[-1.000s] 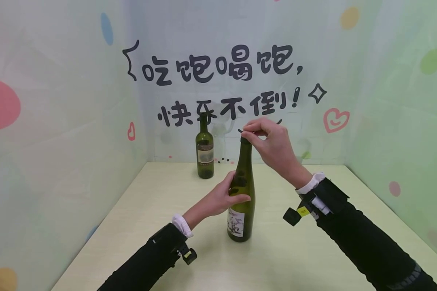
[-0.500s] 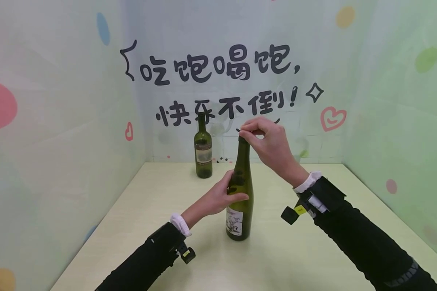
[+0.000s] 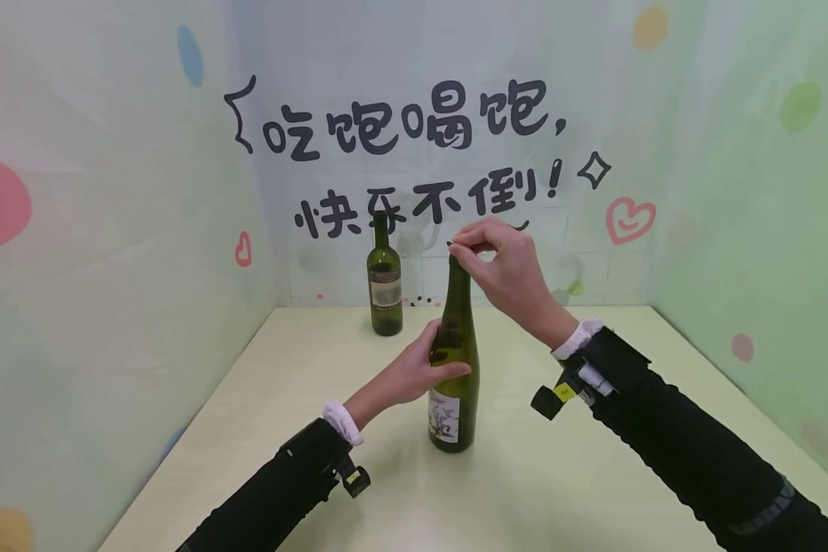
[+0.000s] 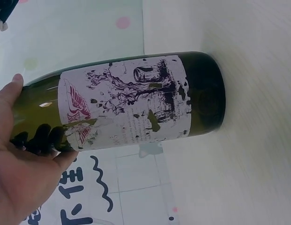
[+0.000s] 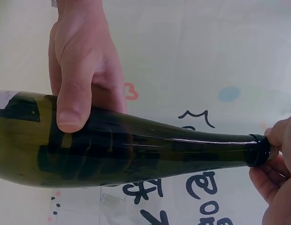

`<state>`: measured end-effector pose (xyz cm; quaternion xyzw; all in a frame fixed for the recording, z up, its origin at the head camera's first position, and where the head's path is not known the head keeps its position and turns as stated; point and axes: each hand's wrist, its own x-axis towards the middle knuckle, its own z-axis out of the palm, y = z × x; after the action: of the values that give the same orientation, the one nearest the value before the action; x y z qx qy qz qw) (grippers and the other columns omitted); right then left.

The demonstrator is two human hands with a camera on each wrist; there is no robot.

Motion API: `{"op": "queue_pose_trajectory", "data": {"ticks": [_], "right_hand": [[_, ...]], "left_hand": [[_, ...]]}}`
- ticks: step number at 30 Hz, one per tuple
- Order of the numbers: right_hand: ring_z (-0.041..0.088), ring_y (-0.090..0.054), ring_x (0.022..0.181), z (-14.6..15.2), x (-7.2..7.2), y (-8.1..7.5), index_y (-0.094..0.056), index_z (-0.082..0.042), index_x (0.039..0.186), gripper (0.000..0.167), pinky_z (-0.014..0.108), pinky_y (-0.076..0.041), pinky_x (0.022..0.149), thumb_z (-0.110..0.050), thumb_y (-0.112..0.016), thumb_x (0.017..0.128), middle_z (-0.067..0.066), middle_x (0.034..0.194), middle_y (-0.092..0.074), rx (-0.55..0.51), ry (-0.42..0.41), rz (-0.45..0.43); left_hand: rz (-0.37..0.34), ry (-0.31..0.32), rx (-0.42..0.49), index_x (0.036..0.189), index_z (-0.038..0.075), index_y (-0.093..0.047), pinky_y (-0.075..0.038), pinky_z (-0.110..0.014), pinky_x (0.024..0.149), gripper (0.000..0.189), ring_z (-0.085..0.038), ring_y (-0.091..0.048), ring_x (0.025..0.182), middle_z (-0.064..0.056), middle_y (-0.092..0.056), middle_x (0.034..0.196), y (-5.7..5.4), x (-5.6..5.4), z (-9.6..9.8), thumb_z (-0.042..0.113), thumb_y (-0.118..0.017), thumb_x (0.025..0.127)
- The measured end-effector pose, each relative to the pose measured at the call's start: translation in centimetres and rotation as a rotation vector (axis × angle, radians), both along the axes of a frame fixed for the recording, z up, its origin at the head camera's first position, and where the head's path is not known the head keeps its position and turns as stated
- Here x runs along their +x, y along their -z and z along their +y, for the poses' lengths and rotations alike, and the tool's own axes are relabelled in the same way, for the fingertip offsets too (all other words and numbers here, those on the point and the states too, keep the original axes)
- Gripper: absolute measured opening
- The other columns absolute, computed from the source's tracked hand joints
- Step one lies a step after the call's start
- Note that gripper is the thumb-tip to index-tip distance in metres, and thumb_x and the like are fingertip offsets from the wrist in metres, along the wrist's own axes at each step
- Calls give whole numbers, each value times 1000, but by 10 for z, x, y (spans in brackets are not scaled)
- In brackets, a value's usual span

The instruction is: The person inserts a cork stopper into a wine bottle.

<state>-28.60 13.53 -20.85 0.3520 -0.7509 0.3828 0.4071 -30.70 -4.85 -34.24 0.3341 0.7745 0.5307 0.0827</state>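
A green glass wine bottle (image 3: 461,322) with a torn, pale label (image 4: 126,101) stands upright on the table in the head view. My left hand (image 3: 417,372) grips its body just above the label, with the thumb across the near side. At the bottle's mouth (image 5: 260,150), my right hand (image 3: 500,257) pinches a small tan cork (image 5: 273,153) between thumb and fingertips. Most of the cork is hidden by the fingers, so how deep it sits cannot be told.
A second green wine bottle (image 3: 386,295) with a brown and cream label stands farther back, left of the held one. The pale table (image 3: 303,360) is bordered by printed walls on the left, right and back. Wrist cameras (image 3: 547,402) stick out below both cuffs.
The head view has shifted slightly, so the scene lies a little farther left. Both hands keep their hold at the bottle, with no clear movement of the cork.
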Motion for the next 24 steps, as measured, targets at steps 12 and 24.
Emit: {"op": "queue_pose_trajectory", "data": {"ticks": [12,24], "right_hand": [[20,-68,87,4,-6,16,-75,4,101,12,21,-55,79,2,-78,90,12,102,-72,-16,-2,44],[19,-66,98,14,-8,25,-72,3,111,21,24,-56,78,4,-76,91,12,117,-70,41,-20,100]], "left_hand": [[59,-38,-25,157,19,-27,-52,-51,102,75,-25,-62,122,-5,-59,137,11,-2,7,34,-72,99],[190,-74,-60,149,18,-43,-54,-42,99,63,-18,-61,120,-1,-54,136,7,-6,9,35,-74,97]]}}
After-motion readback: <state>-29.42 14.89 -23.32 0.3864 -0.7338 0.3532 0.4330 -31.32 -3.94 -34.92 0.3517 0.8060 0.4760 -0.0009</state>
